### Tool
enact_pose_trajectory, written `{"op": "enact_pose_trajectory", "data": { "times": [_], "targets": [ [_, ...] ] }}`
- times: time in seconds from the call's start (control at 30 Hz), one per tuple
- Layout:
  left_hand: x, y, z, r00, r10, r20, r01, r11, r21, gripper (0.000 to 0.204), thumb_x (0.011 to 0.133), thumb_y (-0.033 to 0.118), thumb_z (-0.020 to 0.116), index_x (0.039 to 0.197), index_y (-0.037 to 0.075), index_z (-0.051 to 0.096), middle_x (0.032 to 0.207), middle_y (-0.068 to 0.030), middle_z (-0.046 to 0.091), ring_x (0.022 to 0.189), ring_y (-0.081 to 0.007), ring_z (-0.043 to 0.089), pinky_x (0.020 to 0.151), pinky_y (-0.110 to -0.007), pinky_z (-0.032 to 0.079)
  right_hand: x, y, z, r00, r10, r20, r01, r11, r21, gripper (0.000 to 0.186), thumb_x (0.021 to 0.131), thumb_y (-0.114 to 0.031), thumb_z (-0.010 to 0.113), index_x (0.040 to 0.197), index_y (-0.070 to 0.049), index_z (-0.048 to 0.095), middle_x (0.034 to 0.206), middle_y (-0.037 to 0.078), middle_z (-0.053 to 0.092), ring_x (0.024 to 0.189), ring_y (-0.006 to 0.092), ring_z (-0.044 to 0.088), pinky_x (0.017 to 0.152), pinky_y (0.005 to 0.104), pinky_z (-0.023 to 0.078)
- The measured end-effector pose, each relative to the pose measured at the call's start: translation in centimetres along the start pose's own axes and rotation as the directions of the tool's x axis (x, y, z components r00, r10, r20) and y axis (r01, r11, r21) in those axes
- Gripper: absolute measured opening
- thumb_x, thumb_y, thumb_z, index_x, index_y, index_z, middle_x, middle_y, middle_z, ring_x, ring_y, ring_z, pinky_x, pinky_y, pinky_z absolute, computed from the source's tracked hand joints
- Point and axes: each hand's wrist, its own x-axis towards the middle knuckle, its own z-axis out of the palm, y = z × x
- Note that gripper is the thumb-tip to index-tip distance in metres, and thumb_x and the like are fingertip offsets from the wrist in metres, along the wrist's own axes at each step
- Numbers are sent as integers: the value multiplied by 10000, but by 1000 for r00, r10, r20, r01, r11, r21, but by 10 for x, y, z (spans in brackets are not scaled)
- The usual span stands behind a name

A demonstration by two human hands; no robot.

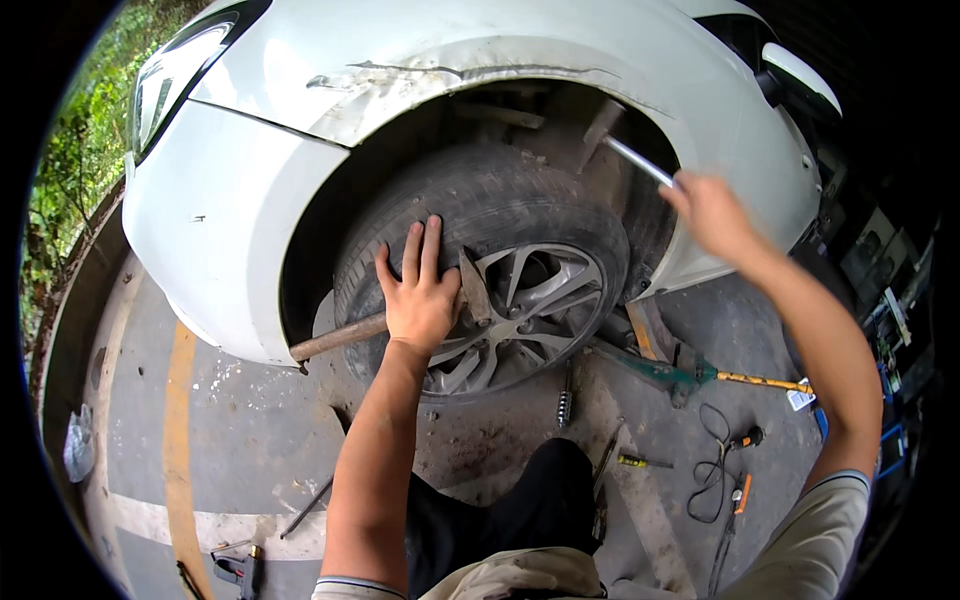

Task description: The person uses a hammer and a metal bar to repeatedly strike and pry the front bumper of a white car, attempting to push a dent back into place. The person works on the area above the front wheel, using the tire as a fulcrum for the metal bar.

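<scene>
My left hand (423, 300) lies on the tyre (500, 195) with its fingers stretched out and spread. Under its palm passes the wooden handle of a hammer (340, 335); the dark head shows beside the thumb, over the alloy rim (535, 340). The handle's end reaches the lower front edge of the white fender (420, 60). My right hand (715, 210), slightly blurred, is closed round the silver handle of a second hammer (640, 160). That hammer's head is raised at the upper rear of the wheel arch, near the fender's lip. Scrapes and dark cracks mark the fender above the arch.
A green jack (655, 370) with a yellow-and-black handle stands right of the wheel. On the floor are a coil spring (565, 405), a screwdriver (645, 461), a corded tool (745, 438), an orange-handled knife (741, 493), a gun-shaped tool (240, 572) and a plastic bag (78, 443).
</scene>
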Motion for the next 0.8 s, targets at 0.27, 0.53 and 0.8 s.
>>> {"op": "enact_pose_trajectory", "data": {
  "times": [0.27,0.53,0.8],
  "targets": [
    [-3,2,0,1000,10,-23,-10,1000,-3,115,658,190,688,690,120,602,1486,-158,344,1362,-324,321,1042,-626,234,-7,-7,39,984,132,-118,-132,991,5,320,928,-279,573,854,32,560,723,267,608,728,460,595,641,505,483],
    [4,-3,-4,1000,-2,-22,2,1000,-17,143,632,196,711,689,121,604,1479,-160,357,1353,-316,341,1041,-616,242,-5,-21,27,992,77,-104,-67,993,96,303,919,-245,583,825,42,555,725,284,603,736,482,588,654,518,477],
    [2,0,-5,1000,-1,-13,1,1000,-22,138,637,192,712,701,124,611,1496,-157,326,1365,-324,312,1041,-626,237,-4,-3,41,988,110,-112,-100,991,87,309,930,-279,567,872,25,555,722,268,603,716,458,590,640,505,481]
  ]
}}
